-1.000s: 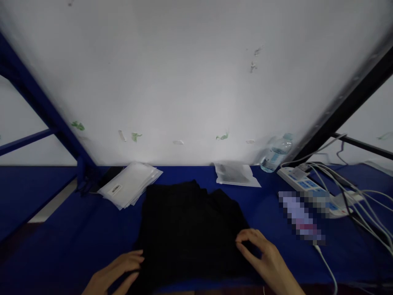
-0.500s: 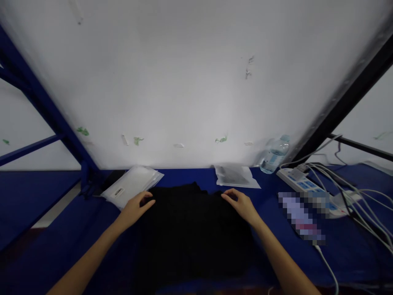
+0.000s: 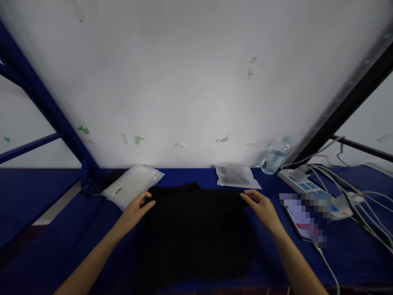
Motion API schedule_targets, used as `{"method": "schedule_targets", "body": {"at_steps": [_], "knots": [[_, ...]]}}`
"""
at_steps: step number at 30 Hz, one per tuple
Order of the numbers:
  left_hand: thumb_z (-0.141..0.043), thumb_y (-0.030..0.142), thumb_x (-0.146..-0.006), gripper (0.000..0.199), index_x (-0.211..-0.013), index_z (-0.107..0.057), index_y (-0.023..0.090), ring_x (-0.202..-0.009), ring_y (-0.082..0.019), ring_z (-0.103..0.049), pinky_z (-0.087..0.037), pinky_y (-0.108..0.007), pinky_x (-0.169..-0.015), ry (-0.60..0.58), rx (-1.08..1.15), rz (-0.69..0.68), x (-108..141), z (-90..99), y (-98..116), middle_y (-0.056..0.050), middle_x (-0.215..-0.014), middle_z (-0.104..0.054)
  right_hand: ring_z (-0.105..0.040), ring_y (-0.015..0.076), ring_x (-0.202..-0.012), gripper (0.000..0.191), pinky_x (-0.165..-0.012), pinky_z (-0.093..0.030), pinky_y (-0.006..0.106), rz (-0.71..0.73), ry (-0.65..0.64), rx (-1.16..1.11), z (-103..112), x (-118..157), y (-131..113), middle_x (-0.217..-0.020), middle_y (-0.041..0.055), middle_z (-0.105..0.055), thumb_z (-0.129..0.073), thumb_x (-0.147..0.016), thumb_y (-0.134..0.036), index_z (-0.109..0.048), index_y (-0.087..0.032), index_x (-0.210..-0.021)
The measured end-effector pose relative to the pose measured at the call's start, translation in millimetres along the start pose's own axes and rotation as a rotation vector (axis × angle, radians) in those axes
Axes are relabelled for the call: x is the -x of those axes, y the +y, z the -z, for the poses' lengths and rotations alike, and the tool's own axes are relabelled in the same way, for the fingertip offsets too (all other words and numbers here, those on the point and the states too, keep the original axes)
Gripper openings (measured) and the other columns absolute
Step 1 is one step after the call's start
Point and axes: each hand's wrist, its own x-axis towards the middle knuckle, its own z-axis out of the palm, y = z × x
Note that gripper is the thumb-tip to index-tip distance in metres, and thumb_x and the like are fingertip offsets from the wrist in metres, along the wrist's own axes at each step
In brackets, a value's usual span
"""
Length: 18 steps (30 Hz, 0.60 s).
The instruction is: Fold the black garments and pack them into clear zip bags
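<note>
A black cloth lies spread over the blue table in front of me, its folds too dark to make out. My left hand pinches its far left corner between thumb and fingers. At the far right corner, my right hand has thumb and fingers closed on the edge. Between the two hands the far edge runs nearly straight, with a small raised bit left of the middle.
White plastic packets lie at the back left, and a clear bag at the back. To the right are a water bottle, a power strip with cables and a phone. A wall rises behind the table.
My right hand has moved to the right, drawing the cloth's far right corner outward and straightening the edge. My left hand has stayed nearly in place.
</note>
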Motion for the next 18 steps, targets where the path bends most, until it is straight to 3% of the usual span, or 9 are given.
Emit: {"method": "schedule_targets", "body": {"at_steps": [4,7,9,11,12,15,18], "knots": [[-0.070,0.052,-0.073,0.049,-0.110,-0.057,0.021,-0.092,-0.023,-0.067,-0.053,-0.033,-0.079,-0.121,0.442,0.287,11,-10.2,4,-0.005,-0.095,-0.069,-0.061,0.0204,-0.051,0.038,-0.050,-0.044,0.029,-0.065,0.020,0.125,2,-15,4,-0.055,0.0020,-0.066,-0.063,-0.062,-0.058,-0.066,-0.020,-0.068],[-0.074,0.050,-0.071,0.049,-0.106,-0.062,0.017,-0.095,-0.024,-0.068,-0.052,-0.033,-0.085,-0.180,0.541,0.366,15,-11.2,0,-0.010,-0.100,-0.070,-0.066,0.0256,-0.069,0.033,-0.060,-0.045,0.032,-0.041,0.110,0.202,0,-16,-12,-0.066,0.0044,-0.069,-0.063,-0.065,-0.054,-0.065,-0.021,-0.069],[-0.074,0.049,-0.072,0.044,-0.099,-0.066,0.015,-0.095,-0.024,-0.068,-0.052,-0.033,-0.085,-0.204,0.554,0.356,16,-10.5,-1,-0.010,-0.100,-0.071,-0.066,0.0269,-0.082,0.031,-0.068,-0.045,0.033,0.044,0.187,0.259,-10,-9,-36,-0.080,0.0061,-0.071,-0.059,-0.074,-0.052,-0.064,-0.022,-0.079],[-0.073,0.050,-0.073,0.041,-0.095,-0.068,0.015,-0.094,-0.024,-0.069,-0.053,-0.033,-0.085,-0.216,0.573,0.344,16,-10.0,-1,-0.010,-0.099,-0.072,-0.065,0.0244,-0.080,0.026,-0.069,-0.045,0.033,0.239,0.224,0.361,-31,5,-63,-0.085,0.0064,-0.070,-0.053,-0.084,-0.046,-0.061,-0.022,-0.087],[-0.072,0.050,-0.074,0.040,-0.095,-0.069,0.016,-0.093,-0.023,-0.069,-0.053,-0.033,-0.085,-0.217,0.579,0.341,16,-10.0,-1,-0.010,-0.099,-0.073,-0.064,0.0228,-0.077,0.022,-0.068,-0.045,0.032,0.344,0.211,0.398,-45,14,-76,-0.085,0.0069,-0.069,-0.050,-0.088,-0.041,-0.060,-0.022,-0.088],[-0.071,0.050,-0.075,0.040,-0.095,-0.070,0.016,-0.092,-0.022,-0.070,-0.053,-0.032,-0.084,-0.221,0.566,0.328,15,-10.2,1,-0.009,-0.100,-0.073,-0.061,0.0222,-0.077,0.017,-0.068,-0.046,0.032,0.597,0.017,0.496,-91,41,-101,-0.083,0.0081,-0.066,-0.043,-0.093,-0.025,-0.058,-0.021,-0.087],[-0.071,0.052,-0.074,0.041,-0.093,-0.070,0.016,-0.090,-0.023,-0.070,-0.054,-0.032,-0.083,-0.221,0.521,0.323,14,-10.2,0,-0.010,-0.098,-0.073,-0.061,0.0225,-0.075,0.017,-0.071,-0.047,0.034,0.708,-0.124,0.537,-119,62,-105,-0.077,0.0072,-0.064,-0.047,-0.092,-0.021,-0.059,-0.020,-0.080]]}}
